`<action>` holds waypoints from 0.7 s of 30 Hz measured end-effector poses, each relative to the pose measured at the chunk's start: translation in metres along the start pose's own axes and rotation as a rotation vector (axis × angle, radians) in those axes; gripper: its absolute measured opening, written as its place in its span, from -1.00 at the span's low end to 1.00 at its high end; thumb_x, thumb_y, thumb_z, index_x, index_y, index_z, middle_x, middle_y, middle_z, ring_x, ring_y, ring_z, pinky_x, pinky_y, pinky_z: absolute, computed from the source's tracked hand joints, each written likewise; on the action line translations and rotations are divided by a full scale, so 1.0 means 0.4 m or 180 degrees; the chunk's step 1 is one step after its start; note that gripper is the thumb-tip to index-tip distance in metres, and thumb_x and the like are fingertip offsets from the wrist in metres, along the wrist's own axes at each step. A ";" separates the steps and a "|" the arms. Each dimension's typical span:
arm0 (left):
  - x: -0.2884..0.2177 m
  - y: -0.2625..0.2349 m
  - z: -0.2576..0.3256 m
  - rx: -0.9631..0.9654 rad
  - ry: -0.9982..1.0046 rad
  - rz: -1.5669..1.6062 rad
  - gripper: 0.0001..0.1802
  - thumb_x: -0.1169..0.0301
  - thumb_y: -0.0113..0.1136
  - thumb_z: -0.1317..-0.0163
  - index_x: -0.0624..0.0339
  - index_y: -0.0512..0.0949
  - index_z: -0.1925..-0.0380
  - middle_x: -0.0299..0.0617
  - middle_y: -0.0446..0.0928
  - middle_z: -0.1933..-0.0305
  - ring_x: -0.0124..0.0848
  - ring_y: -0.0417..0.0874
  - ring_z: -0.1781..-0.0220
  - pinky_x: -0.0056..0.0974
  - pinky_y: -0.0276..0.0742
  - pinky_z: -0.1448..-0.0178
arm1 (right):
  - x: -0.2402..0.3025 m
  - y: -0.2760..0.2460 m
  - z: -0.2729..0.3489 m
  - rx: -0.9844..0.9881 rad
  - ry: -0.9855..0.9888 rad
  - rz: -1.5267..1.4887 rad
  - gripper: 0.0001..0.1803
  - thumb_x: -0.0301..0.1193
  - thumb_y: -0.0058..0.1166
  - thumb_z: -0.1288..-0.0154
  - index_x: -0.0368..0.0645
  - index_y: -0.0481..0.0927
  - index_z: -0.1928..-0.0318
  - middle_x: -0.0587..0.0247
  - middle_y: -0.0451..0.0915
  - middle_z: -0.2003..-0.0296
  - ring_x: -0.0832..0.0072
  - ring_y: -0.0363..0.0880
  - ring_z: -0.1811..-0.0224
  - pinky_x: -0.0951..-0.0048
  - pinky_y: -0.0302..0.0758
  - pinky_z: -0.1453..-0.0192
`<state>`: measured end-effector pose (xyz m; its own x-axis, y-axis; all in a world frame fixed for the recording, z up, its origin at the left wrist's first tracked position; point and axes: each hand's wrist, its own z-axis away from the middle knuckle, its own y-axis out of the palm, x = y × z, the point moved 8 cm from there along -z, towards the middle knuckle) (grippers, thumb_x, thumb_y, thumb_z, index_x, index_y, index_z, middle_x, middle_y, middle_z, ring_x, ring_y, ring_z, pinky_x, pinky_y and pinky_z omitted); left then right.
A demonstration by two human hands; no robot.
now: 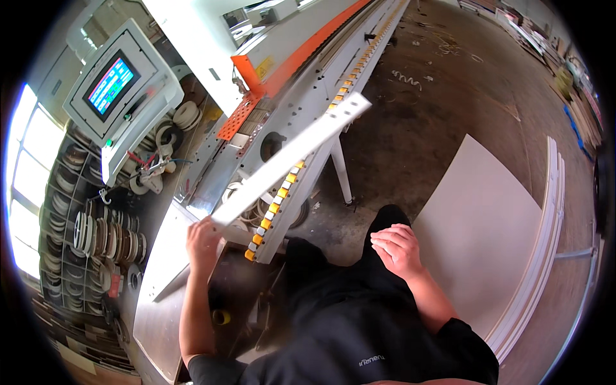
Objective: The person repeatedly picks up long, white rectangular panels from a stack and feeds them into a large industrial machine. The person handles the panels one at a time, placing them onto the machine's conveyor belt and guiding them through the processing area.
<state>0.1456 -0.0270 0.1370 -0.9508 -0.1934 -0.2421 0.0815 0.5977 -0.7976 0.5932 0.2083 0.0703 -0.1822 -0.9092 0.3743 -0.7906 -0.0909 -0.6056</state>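
Observation:
My left hand (203,242) is closed on the near end of a long, narrow white board (289,157). From that hand the board slants away to the right, over a row of yellow and white rollers (274,208) along the machine's edge. A few small dark holes show in its far end. My right hand (397,249) is held in front of my right leg, apart from the board. Its fingers are curled together, and nothing shows in them.
The edge-banding machine (282,61) with orange guards stretches away ahead. A control panel (119,80) with a lit screen hangs at the left. Rolls of banding (102,234) fill a rack below it. Large white panels (481,231) stand at my right.

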 end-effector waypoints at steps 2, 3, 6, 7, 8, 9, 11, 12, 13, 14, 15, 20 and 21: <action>0.120 -0.042 0.023 -0.0097 -0.0646 -0.0147 -0.58 0.61 0.55 -0.19 0.24 0.77 -0.09 -0.02 0.75 -0.30 0.00 0.71 -0.33 0.01 0.65 -0.42 | -0.013 0.026 0.012 -0.0003 0.0117 -0.0126 -0.82 -0.37 0.58 -0.25 -0.06 0.78 0.26 0.40 0.87 0.15 0.36 0.82 0.08 0.08 0.65 -0.24; 0.172 -0.050 0.044 -0.0108 -0.0855 -0.0157 -0.56 0.59 0.54 -0.22 0.23 0.77 -0.13 -0.02 0.75 -0.30 -0.01 0.70 -0.35 0.00 0.64 -0.44 | -0.020 0.037 0.017 -0.0005 0.0184 -0.0183 -0.81 -0.36 0.59 -0.25 -0.06 0.76 0.31 0.42 0.87 0.21 0.36 0.82 0.13 0.09 0.65 -0.21; 0.296 -0.051 0.088 0.0090 -0.1151 -0.0286 -0.60 0.55 0.50 -0.28 0.19 0.79 -0.14 -0.02 0.75 -0.34 -0.03 0.69 -0.42 -0.03 0.57 -0.54 | -0.041 0.064 0.034 0.0136 0.0290 -0.0381 -0.75 -0.32 0.62 -0.22 -0.04 0.72 0.38 0.43 0.85 0.30 0.35 0.80 0.23 0.16 0.63 -0.10; 0.357 -0.037 0.118 0.0342 -0.1246 -0.0484 -0.60 0.52 0.48 -0.32 0.18 0.78 -0.17 -0.04 0.74 -0.37 -0.03 0.67 -0.45 -0.02 0.56 -0.55 | -0.051 0.076 0.044 0.0219 0.0350 -0.0432 -0.74 -0.31 0.62 -0.22 -0.04 0.71 0.40 0.42 0.84 0.32 0.34 0.79 0.25 0.18 0.62 -0.07; 0.383 -0.033 0.124 0.0327 -0.1244 -0.0538 -0.60 0.50 0.46 -0.35 0.18 0.76 -0.19 -0.05 0.73 -0.38 -0.03 0.66 -0.46 -0.02 0.55 -0.55 | -0.064 0.085 0.058 0.0285 0.0416 -0.0460 -0.73 -0.31 0.63 -0.22 -0.04 0.70 0.41 0.42 0.83 0.33 0.33 0.79 0.26 0.20 0.62 -0.04; 0.406 -0.026 0.134 0.0313 -0.1242 -0.0594 -0.60 0.47 0.44 -0.38 0.17 0.75 -0.21 -0.06 0.73 -0.40 -0.04 0.65 -0.47 -0.01 0.55 -0.56 | -0.075 0.095 0.072 0.0351 0.0482 -0.0488 -0.72 -0.30 0.63 -0.21 -0.03 0.70 0.43 0.41 0.83 0.35 0.33 0.78 0.28 0.22 0.61 -0.01; 0.401 -0.015 0.113 0.0107 -0.0967 -0.0995 -0.60 0.44 0.42 -0.40 0.17 0.74 -0.23 -0.06 0.72 -0.40 -0.05 0.64 -0.48 0.00 0.54 -0.57 | -0.088 0.108 0.087 0.0336 0.0585 -0.0478 -0.72 -0.30 0.63 -0.22 -0.04 0.70 0.44 0.40 0.83 0.35 0.32 0.79 0.28 0.23 0.60 0.02; 0.399 -0.010 0.099 0.0004 -0.0829 -0.1198 -0.59 0.43 0.41 -0.41 0.17 0.73 -0.24 -0.06 0.72 -0.40 -0.05 0.64 -0.48 0.00 0.53 -0.57 | -0.094 0.117 0.095 0.0329 0.0636 -0.0477 -0.72 -0.29 0.62 -0.22 -0.04 0.70 0.44 0.39 0.83 0.35 0.31 0.79 0.28 0.24 0.60 0.03; 0.382 0.014 0.069 -0.0008 -0.0850 -0.1118 -0.60 0.41 0.42 -0.40 0.20 0.74 -0.22 -0.04 0.73 -0.38 -0.03 0.64 -0.47 0.01 0.50 -0.59 | -0.104 0.128 0.113 0.0368 0.0723 -0.0474 -0.73 -0.30 0.62 -0.22 -0.04 0.71 0.44 0.39 0.84 0.34 0.31 0.79 0.28 0.25 0.60 0.03; 0.376 0.036 0.047 -0.0019 -0.0774 -0.0936 -0.62 0.39 0.40 -0.41 0.20 0.74 -0.20 -0.06 0.72 -0.37 0.01 0.62 -0.45 0.04 0.50 -0.57 | -0.110 0.142 0.124 0.0414 0.0787 -0.0496 -0.74 -0.31 0.61 -0.23 -0.05 0.71 0.43 0.38 0.84 0.34 0.30 0.79 0.28 0.25 0.60 0.03; 0.370 0.057 0.022 -0.0031 -0.0696 -0.0754 -0.64 0.38 0.39 -0.42 0.19 0.73 -0.18 -0.09 0.72 -0.36 0.04 0.61 -0.44 0.07 0.50 -0.54 | -0.116 0.157 0.135 0.0459 0.0852 -0.0518 -0.75 -0.32 0.60 -0.23 -0.05 0.72 0.43 0.38 0.84 0.34 0.30 0.80 0.28 0.25 0.61 0.04; 0.303 0.175 -0.155 -0.0049 -0.0528 -0.1000 -0.69 0.30 0.33 -0.48 0.12 0.79 -0.13 -0.13 0.77 -0.25 -0.03 0.69 -0.37 0.01 0.56 -0.50 | -0.136 0.195 0.156 0.0605 0.0871 -0.0448 -0.77 -0.29 0.58 -0.24 -0.05 0.76 0.43 0.39 0.83 0.34 0.30 0.78 0.29 0.26 0.62 0.07; 0.313 0.191 -0.179 -0.0116 -0.0499 -0.1068 -0.72 0.27 0.32 -0.49 0.11 0.80 -0.08 -0.15 0.79 -0.20 -0.05 0.71 -0.34 0.00 0.58 -0.46 | -0.140 0.198 0.153 0.0601 0.0875 -0.0452 -0.78 -0.29 0.58 -0.25 -0.05 0.76 0.42 0.38 0.83 0.34 0.29 0.79 0.28 0.25 0.63 0.08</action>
<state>0.0116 0.0502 0.0854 -0.8653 -0.4983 -0.0545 -0.2402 0.5076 -0.8274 0.5765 0.2273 -0.0415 -0.2491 -0.7412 0.6234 -0.7020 -0.3053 -0.6435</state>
